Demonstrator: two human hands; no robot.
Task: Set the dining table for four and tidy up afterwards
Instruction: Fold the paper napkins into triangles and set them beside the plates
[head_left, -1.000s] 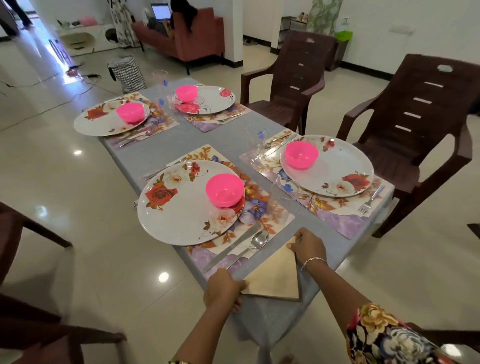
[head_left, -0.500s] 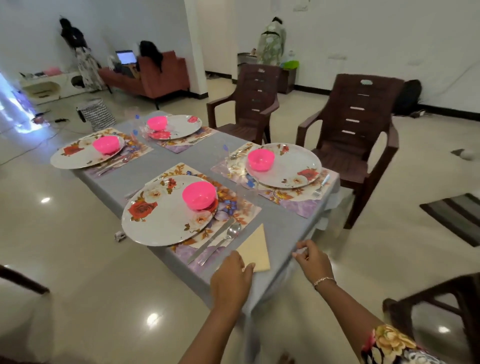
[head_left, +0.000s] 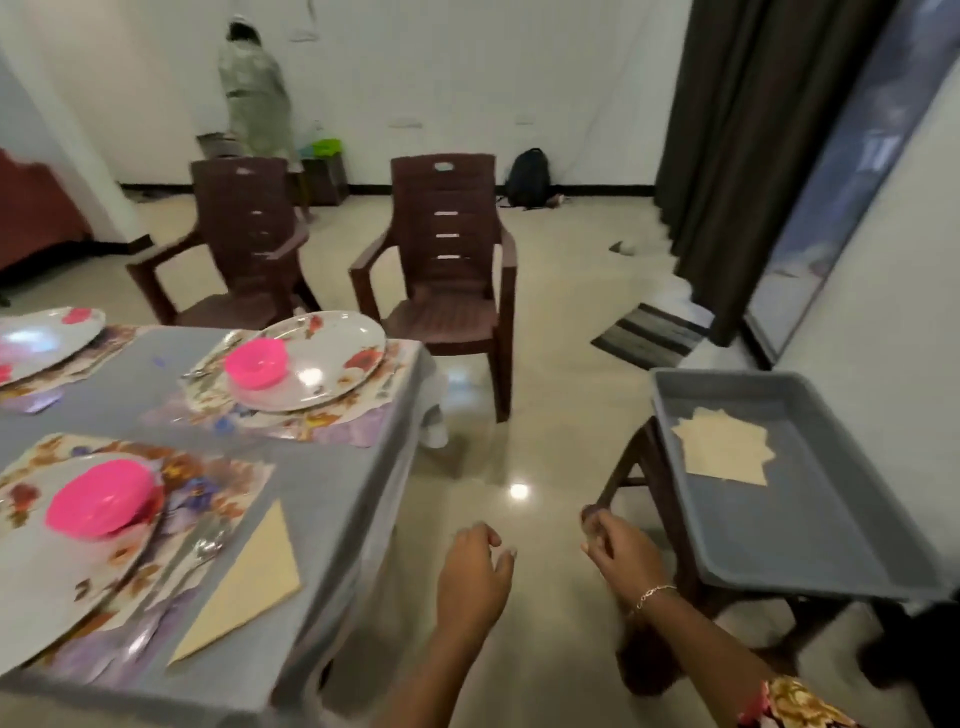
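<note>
Just off the worktop (head_left: 332, 467), left hand (head_left: 475, 577) and right hand (head_left: 623, 553) hover empty, fingers slack, beige napkins (head_left: 724, 447) in grey tray (head_left: 789, 525).

A home dining room: set table (head_left: 332, 483); plastic chairs (head_left: 447, 270); curtain (head_left: 753, 130).

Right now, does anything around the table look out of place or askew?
Nothing looks spilled or broken. The gray tray sticks out well past the brown stool under it, so it may tip, and the napkins in it lie fanned out rather than squared. The napkin on the table lies flat beside the cutlery.
</note>
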